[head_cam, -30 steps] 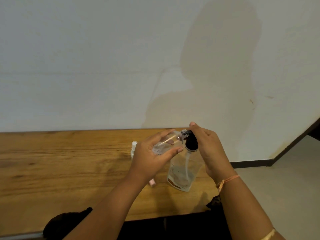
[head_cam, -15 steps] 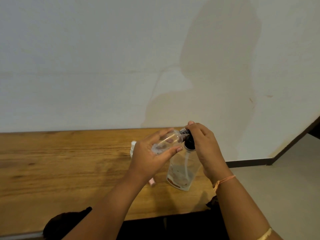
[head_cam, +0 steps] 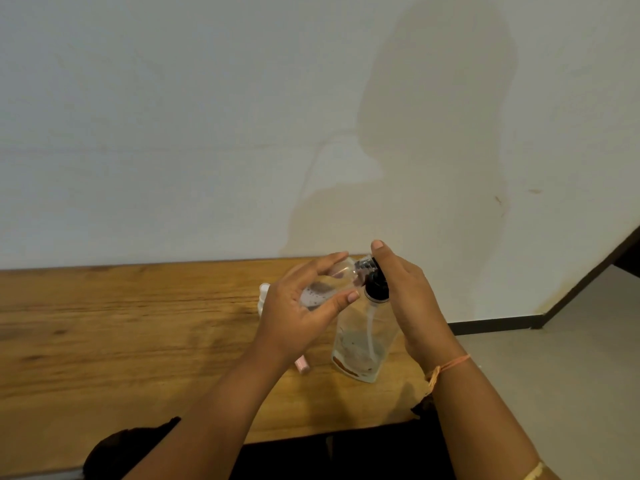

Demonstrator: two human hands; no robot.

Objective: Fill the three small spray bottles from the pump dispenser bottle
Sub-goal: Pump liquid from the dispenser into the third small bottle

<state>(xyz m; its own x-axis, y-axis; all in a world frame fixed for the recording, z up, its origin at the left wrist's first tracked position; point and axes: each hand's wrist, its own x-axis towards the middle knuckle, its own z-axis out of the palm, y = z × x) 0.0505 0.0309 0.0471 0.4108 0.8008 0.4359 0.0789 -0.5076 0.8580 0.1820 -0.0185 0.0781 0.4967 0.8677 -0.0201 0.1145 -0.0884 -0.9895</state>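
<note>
One small spray bottle (head_cam: 320,294) is being gripped by the left hand (head_cam: 298,320), neck best kept against the black pump head (head_cam: 375,287) of the pump dispenser bottle (head_cam: 360,348) being pressed by flat fingers (head_cam: 381,252) of the right hand (head_cam: 412,299).

No text, brand, number or sign can be read anywhere in view; the clear pump dispenser bottle (head_cam: 360,337) has a brownish label strip (head_cam: 344,366) near its base, but any print on it is too blurred and small to make out; the small spray bottle (head_cam: 322,292), tilted toward the pump's nozzle, is clear plastic and shows no legible lettering.
</note>
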